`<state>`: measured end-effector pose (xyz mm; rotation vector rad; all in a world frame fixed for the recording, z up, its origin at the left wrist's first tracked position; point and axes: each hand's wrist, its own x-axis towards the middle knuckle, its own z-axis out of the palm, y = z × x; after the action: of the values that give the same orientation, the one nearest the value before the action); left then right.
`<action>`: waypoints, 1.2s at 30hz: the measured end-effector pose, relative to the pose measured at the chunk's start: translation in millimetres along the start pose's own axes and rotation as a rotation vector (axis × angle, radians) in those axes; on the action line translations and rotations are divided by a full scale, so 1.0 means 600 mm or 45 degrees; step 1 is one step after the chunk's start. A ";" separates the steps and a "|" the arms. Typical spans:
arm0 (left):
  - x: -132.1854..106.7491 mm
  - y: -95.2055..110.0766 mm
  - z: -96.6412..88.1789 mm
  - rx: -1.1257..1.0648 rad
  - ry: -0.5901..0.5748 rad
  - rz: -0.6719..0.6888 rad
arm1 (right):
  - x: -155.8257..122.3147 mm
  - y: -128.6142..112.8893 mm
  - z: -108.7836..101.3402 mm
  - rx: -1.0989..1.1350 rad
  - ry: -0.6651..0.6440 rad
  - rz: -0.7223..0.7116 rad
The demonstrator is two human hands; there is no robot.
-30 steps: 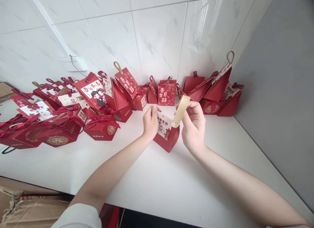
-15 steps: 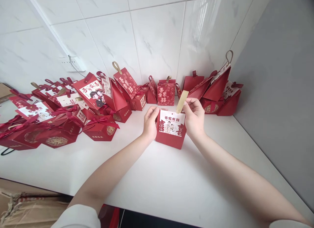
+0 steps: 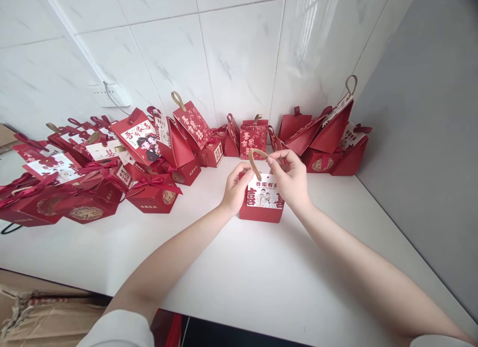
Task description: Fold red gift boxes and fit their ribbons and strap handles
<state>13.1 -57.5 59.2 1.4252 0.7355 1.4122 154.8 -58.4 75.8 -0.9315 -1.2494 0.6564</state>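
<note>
A small red gift box (image 3: pixel 260 214) stands on the white table between my hands, its front faced with a white card (image 3: pixel 265 196) that shows a printed couple and red characters. My left hand (image 3: pixel 238 187) grips the box by its upper left side, thumb in front. Between the thumb and fingers of my right hand (image 3: pixel 291 175) is one end of a gold strap (image 3: pixel 253 164), which arches over the top of the card. The strap's other end hangs near the small hole in the card. My right fingers partly cover the card's upper right corner.
Several red gift boxes with ribbons (image 3: pixel 151 195) crowd the left side. More red boxes (image 3: pixel 324 133) lean against the tiled wall at the right. A patterned box (image 3: pixel 254 138) stands just behind my hands. A grey panel (image 3: pixel 421 153) borders the table's right side; cardboard (image 3: pixel 52 322) lies below at left.
The gold strap, upright and flat before, is now bent into an arch over the card. My right hand has shifted slightly left, and my left hand has moved a little right and down.
</note>
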 end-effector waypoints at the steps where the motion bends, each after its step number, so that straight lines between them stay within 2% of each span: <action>1: 0.000 0.000 -0.001 0.026 -0.015 -0.011 | -0.001 0.001 0.000 -0.003 0.001 0.000; 6: 0.009 0.008 -0.010 0.210 -0.078 -0.014 | 0.001 0.003 0.000 0.018 0.008 -0.001; 12: 0.014 0.048 -0.012 0.649 -0.187 0.020 | -0.004 -0.001 0.004 0.001 -0.020 -0.030; 15: 0.009 0.064 -0.007 0.792 -0.182 0.023 | -0.008 -0.003 0.006 -0.041 -0.040 -0.047; 20: 0.008 0.077 -0.002 0.837 -0.188 -0.042 | -0.007 -0.001 0.005 -0.076 -0.032 -0.046; 26: 0.015 0.080 -0.012 0.843 -0.170 -0.040 | -0.002 0.004 0.002 -0.074 -0.008 -0.016; 30: 0.011 0.083 -0.010 0.831 -0.160 0.104 | -0.002 0.001 0.004 0.030 -0.032 0.032; 33: 0.007 0.085 -0.004 0.848 -0.176 0.232 | -0.003 0.001 0.007 0.214 -0.074 0.098; 36: 0.006 0.081 -0.002 0.847 -0.202 0.286 | 0.000 0.007 0.007 0.424 -0.066 0.220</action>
<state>2.6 -71.0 104.7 2.1628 1.0213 1.2489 150.9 -55.4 72.3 -0.7525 -1.0697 0.9974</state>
